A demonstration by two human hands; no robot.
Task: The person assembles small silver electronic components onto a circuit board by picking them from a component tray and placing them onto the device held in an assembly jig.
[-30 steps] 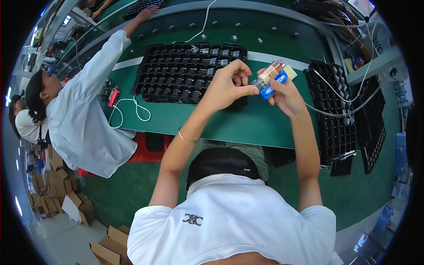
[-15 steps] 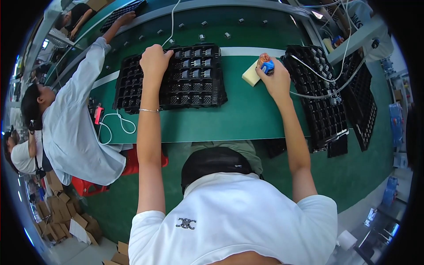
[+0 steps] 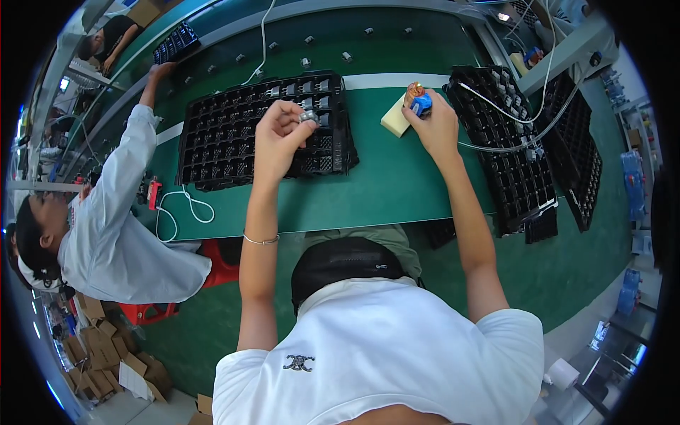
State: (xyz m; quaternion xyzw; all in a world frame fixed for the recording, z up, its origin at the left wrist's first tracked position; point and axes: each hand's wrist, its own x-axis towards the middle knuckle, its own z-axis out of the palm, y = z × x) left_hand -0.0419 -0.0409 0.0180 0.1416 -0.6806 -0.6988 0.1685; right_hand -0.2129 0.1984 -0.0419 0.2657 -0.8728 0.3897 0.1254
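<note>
My left hand point(image 3: 275, 142) is closed, pinching a small silver metal part point(image 3: 307, 116) above the right half of a black compartment tray point(image 3: 219, 134). Similar silver parts point(image 3: 307, 87) lie in the tray's upper right pockets. In my right hand point(image 3: 436, 126) is a small blue-and-copper-coloured tool point(image 3: 421, 105), whose exact kind I cannot make out. The fingers wrap its blue side, and the copper-coloured end points up. Just left of that hand, a pale yellow block point(image 3: 395, 119) rests on the green worktop point(image 3: 382, 184).
Another black tray point(image 3: 506, 156) with silver parts stands to the right, a hose point(image 3: 496, 154) across it. Beyond my worktop, spaced silver parts point(image 3: 346, 57) sit on a green surface. A co-worker point(image 3: 127, 234) sits at the left, near a red device point(image 3: 154, 194) with a white cord.
My left hand has come from the tray's far edge nearer and to the right, and now shows a silver part in its fingers. My right hand keeps the blue-and-copper tool, barely shifted.
</note>
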